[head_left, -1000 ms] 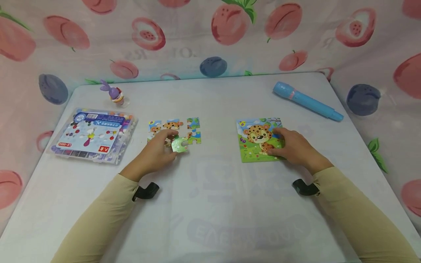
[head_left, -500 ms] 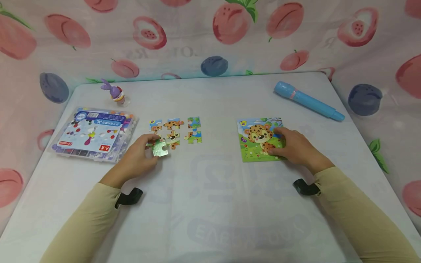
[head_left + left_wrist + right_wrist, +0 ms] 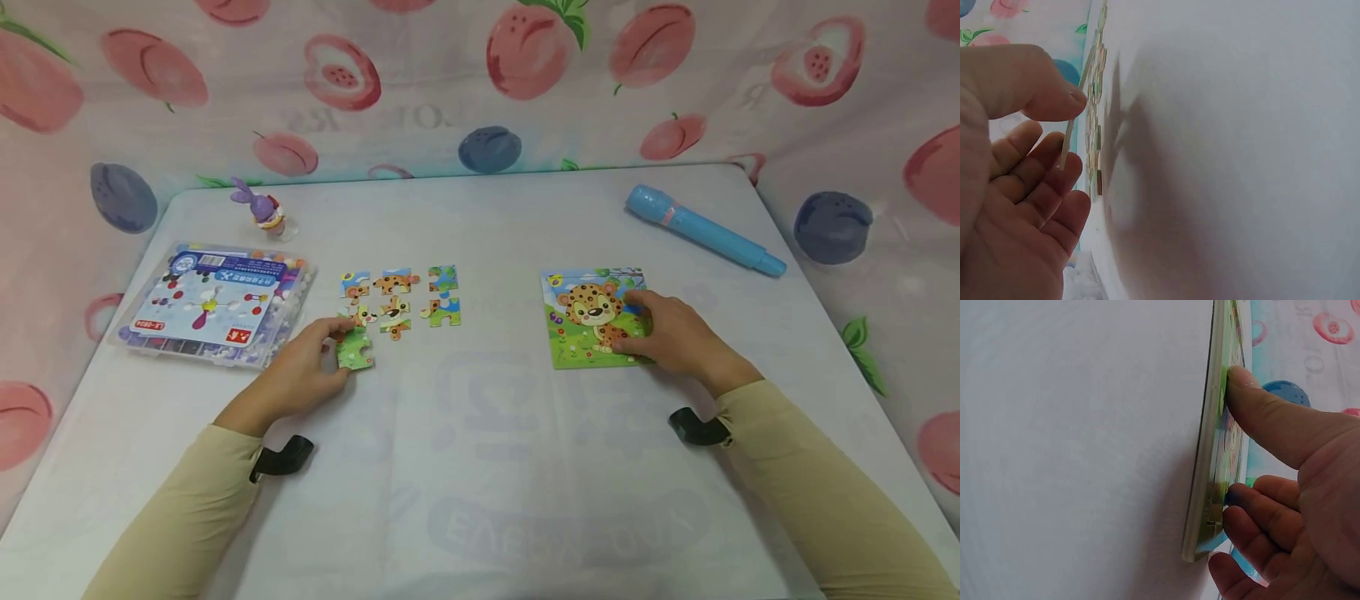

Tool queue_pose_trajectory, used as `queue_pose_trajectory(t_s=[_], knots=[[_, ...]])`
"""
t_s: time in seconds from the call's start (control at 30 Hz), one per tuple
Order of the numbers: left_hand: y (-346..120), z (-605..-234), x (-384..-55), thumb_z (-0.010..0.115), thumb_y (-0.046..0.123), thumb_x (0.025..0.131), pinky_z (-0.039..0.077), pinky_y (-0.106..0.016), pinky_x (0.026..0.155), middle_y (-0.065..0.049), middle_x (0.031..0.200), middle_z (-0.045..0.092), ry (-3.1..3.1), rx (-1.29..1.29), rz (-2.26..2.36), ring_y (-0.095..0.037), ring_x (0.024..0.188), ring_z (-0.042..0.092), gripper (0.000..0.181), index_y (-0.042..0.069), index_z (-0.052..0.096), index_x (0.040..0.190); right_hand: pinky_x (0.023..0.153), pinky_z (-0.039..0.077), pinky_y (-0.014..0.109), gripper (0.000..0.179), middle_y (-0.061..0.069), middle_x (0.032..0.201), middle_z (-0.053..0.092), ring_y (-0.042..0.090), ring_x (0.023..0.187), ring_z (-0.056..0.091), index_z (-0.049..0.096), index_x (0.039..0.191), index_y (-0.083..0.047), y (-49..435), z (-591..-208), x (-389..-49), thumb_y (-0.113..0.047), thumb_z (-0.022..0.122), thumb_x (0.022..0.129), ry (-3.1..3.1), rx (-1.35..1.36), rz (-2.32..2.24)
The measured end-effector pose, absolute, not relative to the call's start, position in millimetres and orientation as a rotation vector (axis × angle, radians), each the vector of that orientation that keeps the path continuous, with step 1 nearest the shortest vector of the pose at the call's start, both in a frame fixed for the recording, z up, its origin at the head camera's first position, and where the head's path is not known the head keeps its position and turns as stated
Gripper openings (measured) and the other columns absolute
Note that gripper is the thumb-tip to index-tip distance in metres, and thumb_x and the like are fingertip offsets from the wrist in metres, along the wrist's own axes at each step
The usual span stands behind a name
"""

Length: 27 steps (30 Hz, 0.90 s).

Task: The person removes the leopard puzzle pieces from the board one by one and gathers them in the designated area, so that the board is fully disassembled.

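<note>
My left hand (image 3: 300, 379) pinches a green jigsaw piece (image 3: 352, 350) between thumb and fingers, just below the lower left of the loose pieces. In the left wrist view that piece (image 3: 1068, 140) shows edge-on, tilted, close over the table. Several jigsaw pieces with leopard parts (image 3: 396, 282) lie in two rows, with a wider gap before the right-hand column (image 3: 443, 277). On the right, a square leopard puzzle board (image 3: 573, 337) lies flat. My right hand (image 3: 678, 337) rests on its right side, thumb (image 3: 1244, 378) on the face and relaxed fingers near the edge.
A clear plastic case (image 3: 206, 304) of coloured beads and parts stands left of the pieces. Behind it is a purple rabbit figurine (image 3: 262, 208). A blue, torch-shaped tube (image 3: 705, 231) lies at the back right. Fruit-printed cloth (image 3: 420, 75) borders the white table.
My left hand has carried the green piece left and toward me, from over the middle pieces to below the left column, its printed face now showing. The right hand stays on the board.
</note>
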<state>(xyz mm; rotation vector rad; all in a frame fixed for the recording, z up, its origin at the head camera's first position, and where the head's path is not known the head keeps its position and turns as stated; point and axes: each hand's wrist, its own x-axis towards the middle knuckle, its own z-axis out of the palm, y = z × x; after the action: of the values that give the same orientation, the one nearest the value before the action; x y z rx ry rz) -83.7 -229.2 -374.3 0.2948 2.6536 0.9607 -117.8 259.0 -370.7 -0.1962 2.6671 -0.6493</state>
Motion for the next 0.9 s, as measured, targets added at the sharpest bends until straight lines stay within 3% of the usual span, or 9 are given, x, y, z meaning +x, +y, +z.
queue_pose_trajectory(t_s=[0.9], knots=[[-240.4, -379.7, -79.1, 0.058, -0.008, 0.084, 0.026, -0.061, 0.111, -0.028, 0.139, 0.044, 2.613, 0.365, 0.881, -0.044, 0.135, 0.035, 0.059, -0.007, 0.042, 0.141, 0.107, 0.03, 0.064, 0.086, 0.032, 0.142, 0.044, 0.048, 0.129, 0.038, 0.034, 0.15, 0.005, 259.5, -372.2, -118.3, -0.039, 0.075, 0.09, 2.671, -0.195, -0.652]])
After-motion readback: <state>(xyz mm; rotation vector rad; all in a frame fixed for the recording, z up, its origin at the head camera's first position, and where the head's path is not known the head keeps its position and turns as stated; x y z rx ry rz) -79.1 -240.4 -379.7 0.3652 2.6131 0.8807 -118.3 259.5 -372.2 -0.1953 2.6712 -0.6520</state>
